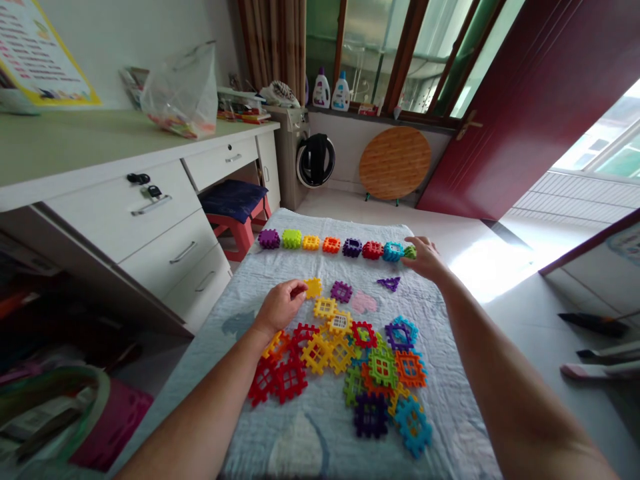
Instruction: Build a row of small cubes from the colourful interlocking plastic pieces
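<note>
My left hand (281, 307) pinches the edge of a yellow square building tile (313, 288) near the middle of the cloth. At the far right, my right hand (424, 257) closes around a green block (410, 252), mostly hidden by the fingers. That block ends a row of assembled cubes, beside a light blue cube (393, 251) and a red cube (373, 250). A purple tile (341, 291) and a purple triangle piece (389, 284) lie flat between the hands. Closer to me are loose tiles, including red tiles (290, 380) and a dark purple tile (371, 415).
A pale blue cloth (300, 440) covers the table. To the left stands a white desk (150, 200) with a plastic bag (185, 93) on top. Behind are a stool (235, 203), a washing machine (293, 153) and a round wooden board (395, 162).
</note>
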